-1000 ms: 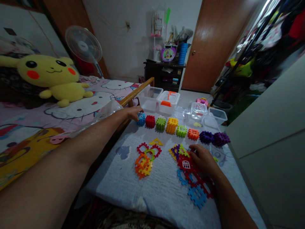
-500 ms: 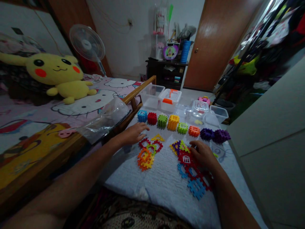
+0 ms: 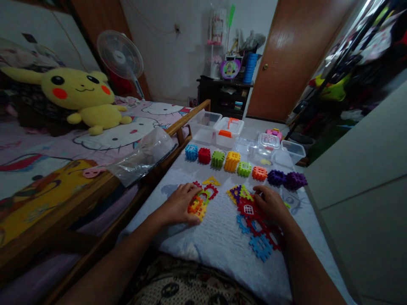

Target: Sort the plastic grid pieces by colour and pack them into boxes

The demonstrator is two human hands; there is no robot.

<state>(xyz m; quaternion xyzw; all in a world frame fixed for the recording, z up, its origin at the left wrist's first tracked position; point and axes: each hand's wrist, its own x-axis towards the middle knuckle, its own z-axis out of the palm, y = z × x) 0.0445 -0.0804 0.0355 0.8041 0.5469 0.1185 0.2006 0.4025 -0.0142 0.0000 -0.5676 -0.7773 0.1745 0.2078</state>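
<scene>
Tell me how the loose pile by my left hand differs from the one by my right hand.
The left pile looks smaller; the right pile spreads wider.
The left pile shows orange pieces; the right pile shows blue pieces instead.
The right pile has a white window; none shows in the left.
Both include red and yellow.

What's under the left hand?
Parts of an orange piece and a yellow piece poke out from under the left hand, and a bit of a red piece. The rest is covered, so I can't tell what else is there.
</scene>
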